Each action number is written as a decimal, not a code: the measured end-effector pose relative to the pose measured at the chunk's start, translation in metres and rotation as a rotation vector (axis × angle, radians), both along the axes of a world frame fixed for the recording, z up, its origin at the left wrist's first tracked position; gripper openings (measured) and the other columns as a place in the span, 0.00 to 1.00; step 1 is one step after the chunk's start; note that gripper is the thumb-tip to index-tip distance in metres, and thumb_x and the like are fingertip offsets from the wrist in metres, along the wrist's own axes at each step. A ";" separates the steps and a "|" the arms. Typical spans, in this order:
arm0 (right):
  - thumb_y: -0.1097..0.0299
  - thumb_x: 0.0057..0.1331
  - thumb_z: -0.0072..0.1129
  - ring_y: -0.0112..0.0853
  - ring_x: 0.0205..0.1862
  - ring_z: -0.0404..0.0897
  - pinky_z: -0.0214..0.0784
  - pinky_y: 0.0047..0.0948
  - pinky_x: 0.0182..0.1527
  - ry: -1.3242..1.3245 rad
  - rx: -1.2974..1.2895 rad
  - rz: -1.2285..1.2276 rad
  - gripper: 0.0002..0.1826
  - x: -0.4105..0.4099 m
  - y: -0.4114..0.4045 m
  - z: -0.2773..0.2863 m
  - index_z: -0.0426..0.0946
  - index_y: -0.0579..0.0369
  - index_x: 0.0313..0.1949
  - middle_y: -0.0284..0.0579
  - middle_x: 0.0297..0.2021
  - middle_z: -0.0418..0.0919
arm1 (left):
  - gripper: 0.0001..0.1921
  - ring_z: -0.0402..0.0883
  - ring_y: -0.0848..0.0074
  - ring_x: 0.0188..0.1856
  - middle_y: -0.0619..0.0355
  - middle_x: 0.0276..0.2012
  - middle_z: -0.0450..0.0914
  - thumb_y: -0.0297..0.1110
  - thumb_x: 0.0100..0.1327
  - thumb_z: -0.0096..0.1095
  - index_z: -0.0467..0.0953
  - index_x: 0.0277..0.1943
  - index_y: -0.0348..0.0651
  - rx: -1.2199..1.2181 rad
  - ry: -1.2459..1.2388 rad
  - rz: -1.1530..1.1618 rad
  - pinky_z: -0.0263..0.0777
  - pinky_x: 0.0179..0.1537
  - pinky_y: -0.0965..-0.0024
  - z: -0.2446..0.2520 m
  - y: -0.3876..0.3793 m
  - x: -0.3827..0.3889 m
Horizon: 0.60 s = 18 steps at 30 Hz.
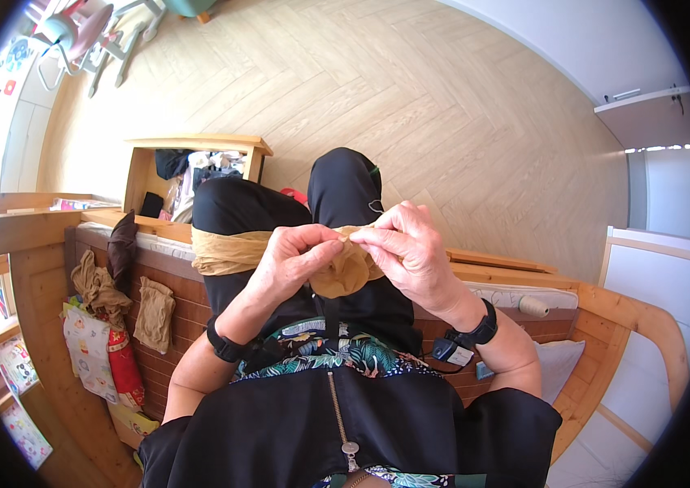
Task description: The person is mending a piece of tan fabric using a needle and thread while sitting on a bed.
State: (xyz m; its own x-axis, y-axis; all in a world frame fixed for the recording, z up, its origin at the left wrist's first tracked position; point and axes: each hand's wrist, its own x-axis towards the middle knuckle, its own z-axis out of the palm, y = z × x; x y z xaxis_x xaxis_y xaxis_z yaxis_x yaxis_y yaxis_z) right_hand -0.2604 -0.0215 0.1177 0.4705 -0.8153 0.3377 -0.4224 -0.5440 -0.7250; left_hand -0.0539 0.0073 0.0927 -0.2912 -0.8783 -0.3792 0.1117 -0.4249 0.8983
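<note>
Between both hands is a tan sheer stocking (340, 272), lying over my lap with its bunched end raised. My left hand (299, 259) pinches the fabric's upper edge between thumb and forefinger. Just beside it, my right hand (407, 253) pinches the same edge, and the fingertips of the two hands almost meet. A flat, folded length of the tan fabric (230, 251) stretches across my left thigh. Whether a needle or thread is between the fingertips is too small to tell.
Tan stockings (154, 314) and a dark cloth (123, 244) lie at left on the wooden bed's brown mat (189, 332). An open drawer (198, 143) with clothes juts out ahead. A thread cone (532, 306) and small black device (451, 352) are at right.
</note>
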 end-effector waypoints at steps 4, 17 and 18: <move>0.80 0.51 0.65 0.28 0.33 0.71 0.57 0.30 0.39 0.001 0.021 -0.008 0.13 0.000 0.002 0.000 0.83 0.50 0.36 0.31 0.26 0.70 | 0.10 0.63 0.93 0.23 0.72 0.22 0.72 0.35 0.67 0.59 0.80 0.36 0.36 0.047 0.054 0.011 0.55 0.23 0.85 0.002 0.000 -0.002; 0.81 0.55 0.64 0.28 0.30 0.71 0.62 0.29 0.35 -0.208 0.294 -0.051 0.10 0.003 0.007 -0.007 0.83 0.53 0.36 0.35 0.26 0.73 | 0.11 0.63 0.95 0.22 0.73 0.23 0.71 0.40 0.68 0.58 0.77 0.35 0.43 0.139 0.192 -0.018 0.52 0.21 0.86 0.001 0.000 0.000; 0.81 0.55 0.64 0.28 0.30 0.71 0.62 0.29 0.35 -0.209 0.294 -0.051 0.10 0.004 0.007 -0.007 0.83 0.53 0.36 0.35 0.26 0.73 | 0.11 0.62 0.95 0.22 0.73 0.23 0.71 0.40 0.68 0.58 0.77 0.35 0.43 0.141 0.214 -0.021 0.52 0.21 0.86 -0.002 0.001 0.000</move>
